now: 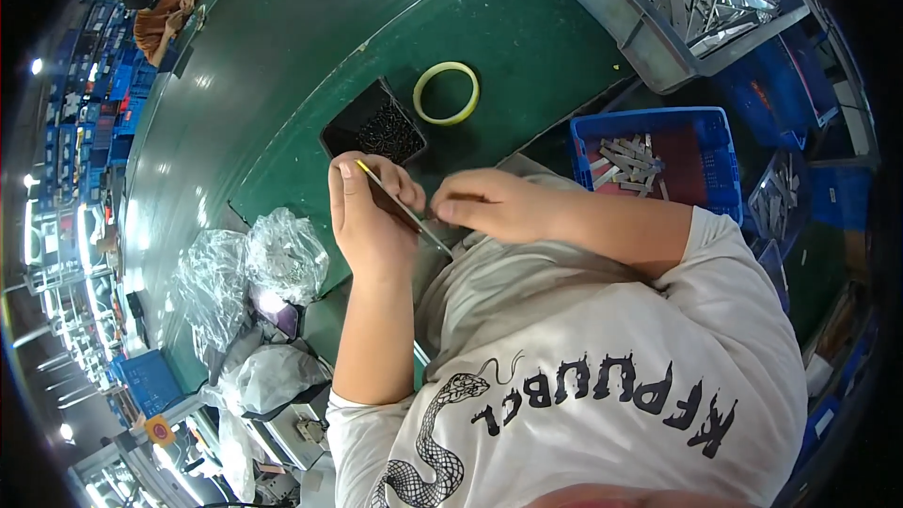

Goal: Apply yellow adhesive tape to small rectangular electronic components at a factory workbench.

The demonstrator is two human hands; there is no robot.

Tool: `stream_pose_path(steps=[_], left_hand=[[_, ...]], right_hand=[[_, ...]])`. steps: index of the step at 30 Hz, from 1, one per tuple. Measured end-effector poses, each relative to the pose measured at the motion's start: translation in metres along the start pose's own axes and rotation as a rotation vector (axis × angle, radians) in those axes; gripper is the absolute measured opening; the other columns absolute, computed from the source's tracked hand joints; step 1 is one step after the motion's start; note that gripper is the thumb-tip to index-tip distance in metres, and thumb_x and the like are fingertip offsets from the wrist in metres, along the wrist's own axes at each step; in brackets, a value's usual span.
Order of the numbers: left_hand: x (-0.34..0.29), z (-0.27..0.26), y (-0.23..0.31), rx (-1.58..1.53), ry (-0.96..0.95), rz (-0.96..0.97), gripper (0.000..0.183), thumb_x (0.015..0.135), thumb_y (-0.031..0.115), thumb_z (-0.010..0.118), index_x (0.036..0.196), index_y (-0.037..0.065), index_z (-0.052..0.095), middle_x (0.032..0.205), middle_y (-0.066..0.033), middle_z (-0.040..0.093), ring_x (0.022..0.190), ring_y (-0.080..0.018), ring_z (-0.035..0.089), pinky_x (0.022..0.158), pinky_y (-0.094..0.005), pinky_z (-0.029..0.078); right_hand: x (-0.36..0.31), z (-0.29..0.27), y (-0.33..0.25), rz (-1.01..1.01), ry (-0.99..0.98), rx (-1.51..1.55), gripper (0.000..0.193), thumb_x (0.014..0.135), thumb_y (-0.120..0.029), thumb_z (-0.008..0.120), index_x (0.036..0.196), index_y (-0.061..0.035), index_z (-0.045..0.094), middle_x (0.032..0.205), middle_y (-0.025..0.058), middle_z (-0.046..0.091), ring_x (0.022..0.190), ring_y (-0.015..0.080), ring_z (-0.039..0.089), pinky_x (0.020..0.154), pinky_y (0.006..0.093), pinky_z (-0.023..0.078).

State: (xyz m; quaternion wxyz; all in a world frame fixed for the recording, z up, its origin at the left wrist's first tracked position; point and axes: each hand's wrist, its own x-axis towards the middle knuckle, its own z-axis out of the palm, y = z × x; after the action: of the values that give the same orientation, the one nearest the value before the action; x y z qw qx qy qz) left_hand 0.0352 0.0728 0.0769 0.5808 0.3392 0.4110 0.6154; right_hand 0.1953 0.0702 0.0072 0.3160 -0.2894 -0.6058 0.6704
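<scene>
My left hand (pixel 367 212) is closed around a thin flat metal strip (pixel 416 219) with a yellow end, the thumb lying along it. The strip slants down toward my shirt. Close beside it, my right hand (pixel 489 204) has its fingers curled and pinched together, slightly blurred. Whatever its fingertips hold, if anything, is too small to make out. Just beyond my left hand, a black tray (pixel 350 120) carries many small dark screw-like pieces (pixel 390 134). A pale yellow ring, like a tape roll (pixel 475 94), lies on the green table to its right.
On the right, a blue crate (pixel 649 114) contains loose metal strips. A grey bin (pixel 649 42) of shiny metal pieces stands at the far right. Clear plastic bags (pixel 282 254) lie at the left on the green table (pixel 527 28). Another person (pixel 169 9) sits at the far left.
</scene>
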Motion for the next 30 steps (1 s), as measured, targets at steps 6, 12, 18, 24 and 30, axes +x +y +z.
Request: stream_pose_path(steps=[6, 12, 18, 24, 30], left_hand=[[-0.012, 0.001, -0.003, 0.064, -0.009, -0.029, 0.024, 0.100, 0.034, 0.054, 0.099, 0.011, 0.046, 0.063, -0.0006, 0.038, 0.048, -0.0109, 0.034, 0.039, -0.0242, 0.029], [-0.023, 0.007, -0.019, -0.075, 0.043, 0.009, 0.034, 0.098, 0.043, 0.053, 0.102, 0.010, 0.051, 0.058, -0.0012, 0.038, 0.047, -0.0125, 0.039, 0.041, -0.0269, 0.035], [-0.024, -0.006, -0.049, 0.269, -0.176, 0.025, 0.041, 0.102, 0.033, 0.050, 0.108, -0.007, 0.058, 0.079, -0.0147, 0.067, 0.072, -0.0203, 0.064, 0.069, -0.0320, 0.052], [-0.030, 0.004, -0.042, 0.392, -0.660, 0.021, 0.074, 0.084, 0.002, 0.065, 0.149, -0.001, 0.027, 0.126, -0.0173, 0.056, 0.118, -0.0240, 0.055, 0.100, -0.0362, 0.043], [-0.038, -0.045, -0.042, 0.410, -0.627, -0.013, 0.068, 0.084, -0.003, 0.063, 0.145, -0.002, 0.032, 0.116, -0.0148, 0.061, 0.108, -0.0213, 0.059, 0.094, -0.0346, 0.047]], right_hand=[[-0.003, 0.019, 0.016, 0.193, -0.162, 0.308, 0.033, 0.103, -0.033, 0.052, 0.106, -0.0019, 0.063, 0.092, 0.0016, 0.063, 0.088, 0.0093, 0.057, 0.082, 0.0282, 0.048], [-0.005, 0.016, 0.021, 0.042, -0.236, 0.020, 0.027, 0.097, -0.026, 0.064, 0.105, -0.0004, 0.063, 0.087, 0.0015, 0.063, 0.080, 0.0075, 0.055, 0.073, 0.0269, 0.047], [-0.032, -0.003, 0.025, -0.041, -0.105, -0.154, 0.030, 0.089, -0.030, 0.070, 0.091, -0.0003, 0.066, 0.080, 0.0099, 0.064, 0.076, 0.0198, 0.061, 0.066, 0.0367, 0.048], [-0.115, -0.069, 0.023, -0.177, 0.180, -0.538, 0.028, 0.083, -0.028, 0.075, 0.093, -0.0029, 0.070, 0.104, 0.0149, 0.063, 0.096, 0.0304, 0.063, 0.081, 0.0383, 0.051], [-0.205, -0.109, -0.009, -0.111, 0.774, -1.018, 0.033, 0.075, -0.016, 0.080, 0.103, -0.0053, 0.067, 0.104, 0.0133, 0.062, 0.103, 0.0327, 0.059, 0.092, 0.0405, 0.048]])
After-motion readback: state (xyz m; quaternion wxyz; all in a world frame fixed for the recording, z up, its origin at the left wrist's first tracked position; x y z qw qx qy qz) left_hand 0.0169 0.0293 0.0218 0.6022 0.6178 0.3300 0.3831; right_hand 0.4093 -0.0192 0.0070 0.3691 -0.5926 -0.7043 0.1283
